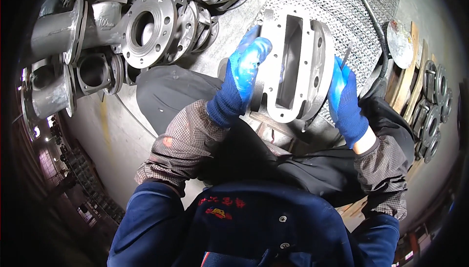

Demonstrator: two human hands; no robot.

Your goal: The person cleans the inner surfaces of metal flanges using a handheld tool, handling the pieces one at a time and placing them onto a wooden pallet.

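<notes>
Looking down from your head, you grip a grey metal casting [293, 67] with both blue-gloved hands, holding it up over your lap: your left hand [244, 74] is closed around its left edge and your right hand [346, 96] is clamped on its right rim, a thin metal rod [347, 54] sticking up beside those fingers. Far left lies a pile of flanged pipe fittings [146, 28], a steel mesh sheet [327, 3] sits behind the casting, and more castings [432, 106] lean on wooden slats at the right.

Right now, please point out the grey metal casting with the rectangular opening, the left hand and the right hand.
grey metal casting [297, 67]: head view, on its flat bolted face.
left hand [243, 74]: head view, on the blue glove's back.
right hand [344, 98]: head view, on the blue glove's back.
</notes>
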